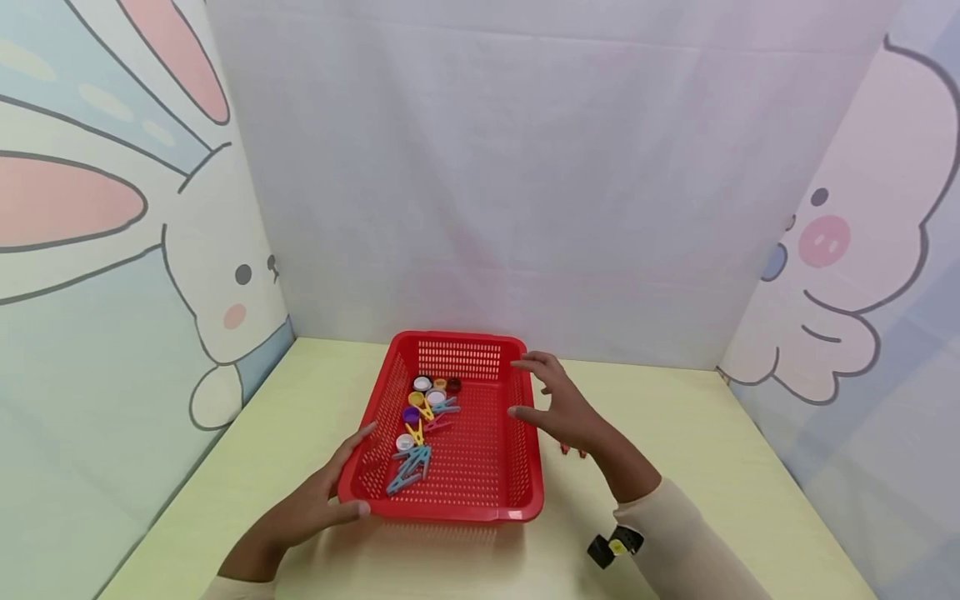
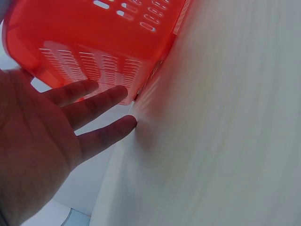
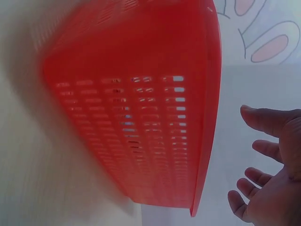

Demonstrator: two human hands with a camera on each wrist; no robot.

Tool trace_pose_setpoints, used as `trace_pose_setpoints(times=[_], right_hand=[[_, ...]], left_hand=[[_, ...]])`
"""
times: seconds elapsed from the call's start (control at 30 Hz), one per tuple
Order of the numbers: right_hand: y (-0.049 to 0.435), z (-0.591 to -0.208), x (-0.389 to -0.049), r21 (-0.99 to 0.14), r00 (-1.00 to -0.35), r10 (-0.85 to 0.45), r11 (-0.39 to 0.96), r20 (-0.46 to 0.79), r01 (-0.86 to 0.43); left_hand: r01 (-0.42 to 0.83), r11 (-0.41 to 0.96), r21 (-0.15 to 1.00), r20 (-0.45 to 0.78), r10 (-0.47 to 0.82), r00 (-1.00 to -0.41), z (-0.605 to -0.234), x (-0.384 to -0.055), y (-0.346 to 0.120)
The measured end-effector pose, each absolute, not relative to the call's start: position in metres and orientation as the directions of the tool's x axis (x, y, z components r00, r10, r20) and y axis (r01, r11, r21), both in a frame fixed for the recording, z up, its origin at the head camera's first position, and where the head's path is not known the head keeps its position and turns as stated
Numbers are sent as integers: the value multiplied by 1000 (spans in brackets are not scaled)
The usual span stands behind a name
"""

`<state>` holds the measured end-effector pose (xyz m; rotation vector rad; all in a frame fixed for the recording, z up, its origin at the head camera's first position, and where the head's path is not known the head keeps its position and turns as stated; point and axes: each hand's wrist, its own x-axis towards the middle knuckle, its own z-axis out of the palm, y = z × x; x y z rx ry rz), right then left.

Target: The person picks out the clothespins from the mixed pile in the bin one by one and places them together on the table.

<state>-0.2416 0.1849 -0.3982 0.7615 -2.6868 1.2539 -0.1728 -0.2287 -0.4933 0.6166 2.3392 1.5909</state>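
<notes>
A red plastic basket [image 1: 491, 467] with slotted walls stands on the table. Along its left side lie bottle caps [image 1: 411, 414] in white, yellow, purple and brown, mixed with clothespins [image 1: 427, 461] in blue, yellow and pink. My left hand [image 1: 313, 504] is at the basket's front left corner, fingers spread and thumb by the front rim; whether it touches cannot be told. In the left wrist view its fingers [image 2: 101, 104] extend beside the basket's outer wall. My right hand [image 1: 564, 408] hovers by the right rim, fingers apart and holding nothing. The right wrist view shows a gap between it and the rim.
Small red pieces [image 1: 573, 451] lie on the table right of the basket, partly hidden by my right arm. A black and yellow device [image 1: 617, 546] is strapped to the right wrist. White cloth [image 1: 525, 208] hangs behind the pale yellow table [image 1: 660, 425], with cartoon-printed panels at both sides.
</notes>
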Motion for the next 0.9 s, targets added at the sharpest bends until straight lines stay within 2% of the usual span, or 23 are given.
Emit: trace_pose_setpoints(times=[0.57, 0.9], right_hand=[[135, -397, -275, -705, -832, -535, 531, 151, -469], [111, -409, -284, -718, -846, -533, 598, -25, -356]], left_hand=[[192, 328, 925, 19, 464, -886, -491, -171, -226], [204, 313, 928, 33, 475, -879, -494, -172, -227]])
